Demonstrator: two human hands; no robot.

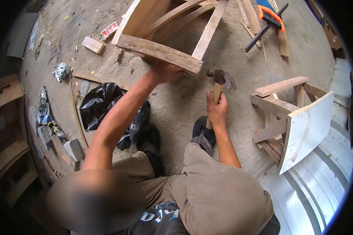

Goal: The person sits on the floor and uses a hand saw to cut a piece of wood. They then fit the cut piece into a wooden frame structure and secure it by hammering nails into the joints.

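Observation:
My left hand (164, 73) is closed around the lower edge of a wooden frame (159, 51), made of rough battens and curved plywood. The frame is tilted, and its upper part runs out of view. Some of my left fingers are hidden beneath the front batten. A claw hammer (223, 78) stands head up in my right hand (217, 111), whose fingers wrap the lower part of its wooden handle. The hammer's head is beside the frame's near right corner, apart from it.
A second wooden frame with a white panel (308, 129) stands at right, by corrugated metal sheets (317, 184). An orange-handled saw (271, 17) and wood strips lie at far right. A black plastic bag (102, 103), a wood block (93, 45) and crumpled foil (61, 72) are at left.

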